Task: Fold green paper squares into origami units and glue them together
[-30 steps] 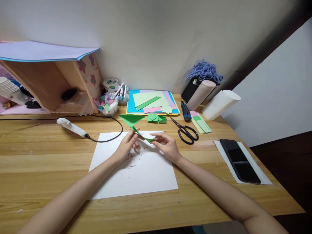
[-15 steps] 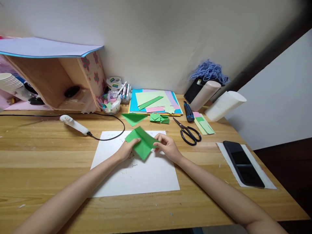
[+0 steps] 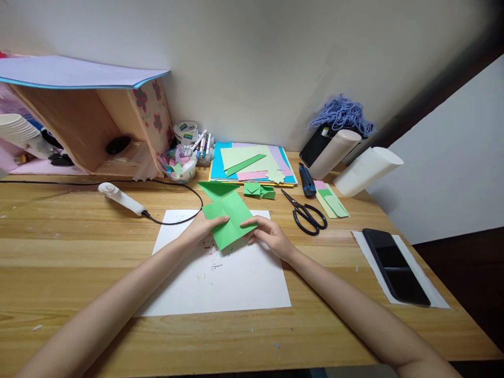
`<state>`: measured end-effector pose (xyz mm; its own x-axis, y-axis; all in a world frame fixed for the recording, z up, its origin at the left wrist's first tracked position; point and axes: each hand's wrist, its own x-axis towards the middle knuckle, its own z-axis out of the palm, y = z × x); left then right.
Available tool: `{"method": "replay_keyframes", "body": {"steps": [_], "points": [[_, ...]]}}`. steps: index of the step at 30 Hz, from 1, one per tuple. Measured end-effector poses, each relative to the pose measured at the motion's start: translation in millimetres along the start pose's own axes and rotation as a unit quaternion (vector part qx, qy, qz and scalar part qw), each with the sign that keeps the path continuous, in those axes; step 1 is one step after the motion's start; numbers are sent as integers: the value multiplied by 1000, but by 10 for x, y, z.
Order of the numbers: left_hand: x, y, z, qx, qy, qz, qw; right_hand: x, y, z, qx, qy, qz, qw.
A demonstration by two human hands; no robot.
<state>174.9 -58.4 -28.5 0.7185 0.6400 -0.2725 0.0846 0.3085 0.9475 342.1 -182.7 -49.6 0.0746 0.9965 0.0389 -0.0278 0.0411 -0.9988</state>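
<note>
A creased square of green paper point(image 3: 233, 212) is held just above a white sheet point(image 3: 220, 283) marked with small reddish and dark smudges. My left hand point(image 3: 201, 227) pinches the square's left side, thumb on top and fingers hidden underneath. At its right corner, my right hand point(image 3: 271, 235) grips the paper, with a finger lying on top and the others partly below it. Just behind lies a folded green triangle point(image 3: 214, 189), partly covered by the square. Small folded green pieces point(image 3: 254, 190) rest to its right.
Black-handled scissors point(image 3: 305, 214) and a blue utility knife point(image 3: 306, 181) lie to the right. A white glue gun point(image 3: 121, 198) with its cord is on the left. Coloured paper sheets point(image 3: 252, 157) are stacked at the back. A phone point(image 3: 396, 266) lies at the far right.
The green square has flattened from a bent, raised shape and turned slightly. My right fingers have shifted from pinching its edge to lying over its corner.
</note>
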Motion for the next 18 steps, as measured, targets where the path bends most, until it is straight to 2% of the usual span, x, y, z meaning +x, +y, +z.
{"method": "replay_keyframes", "body": {"steps": [3, 9, 13, 15, 18], "points": [[-6, 16, 7, 2, -1, -5, 1000, 23, 14, -21, -46, 9, -29, 998], [-8, 35, -23, 77, -53, 18, 996, 64, 59, -113, -118, 2, -75, 990], [-47, 38, -22, 113, -96, -24, 989, 72, 30, -114, -98, 8, -66, 993], [-73, 46, -2, 133, -110, -17, 985, 75, 4, -102, -84, 18, -56, 995], [-101, 58, 39, 157, -128, 4, 979, 82, -15, -94, -118, 45, -54, 991]]}}
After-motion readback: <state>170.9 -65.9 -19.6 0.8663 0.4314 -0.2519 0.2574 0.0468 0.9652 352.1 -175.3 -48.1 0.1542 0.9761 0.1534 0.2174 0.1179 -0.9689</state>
